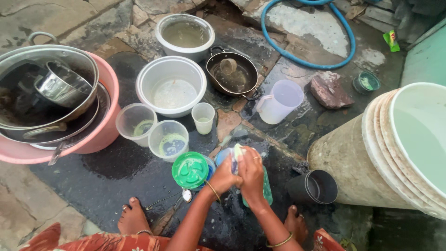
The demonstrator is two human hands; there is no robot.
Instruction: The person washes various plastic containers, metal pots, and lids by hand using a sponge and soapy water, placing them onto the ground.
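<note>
Wet black stone paving (116,176) fills the lower middle of the frame, with two bare feet at the bottom edge. Just above them, both hands meet over a small item. The left hand (225,176) is curled shut around a pale blue-white object (237,155), probably a scrub pad or a small lid; it is too hidden to tell which. The right hand (252,174) is closed over the same object from the other side, fingers wrapped, a ring showing. Under the right hand lies a green transparent container (267,188) on the stone. Just left of the hands, a round green lid (190,169) rests on a blue-rimmed container. A spoon (186,195) lies on the paving below the lid. To the right of the hands, a dark steel cup (317,187) lies on its side.

Mid frame: two clear plastic tubs (168,139), a small clear tumbler (203,117), a white jug (280,101). Left edge: pink basin (104,130) stacked with steel pots. Right edge: large pale barrel (409,144) holding water.

Further up: white bowl (171,86), black wok (232,74) with dirty water and a small cup in it, another white bowl (185,36) of murky water. Top of the frame: blue hose (306,62) looped on the concrete.
</note>
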